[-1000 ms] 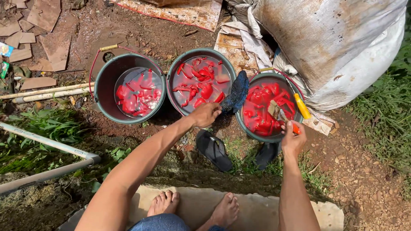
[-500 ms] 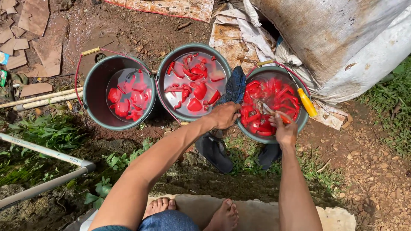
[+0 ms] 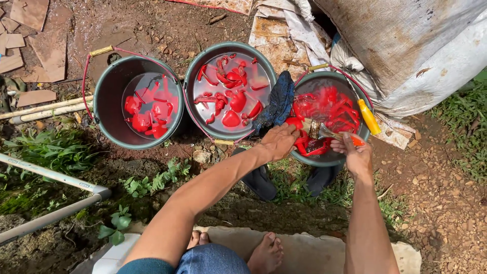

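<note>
The knife was held over the rightmost bucket, its dull blade pointing left and its orange handle gripped in the closed fingers of the right hand. The left hand was curled around a red pepper piece at the near rim of that bucket; how tightly could not be told. Three grey-green buckets were counted in a row on the bare soil: the left bucket and the middle bucket held water with floating red pieces, the rightmost a denser red heap. One dark blue cloth was draped between the middle and rightmost buckets. One yellow handle lay on the right rim. Two dark sandals were seen below.
</note>
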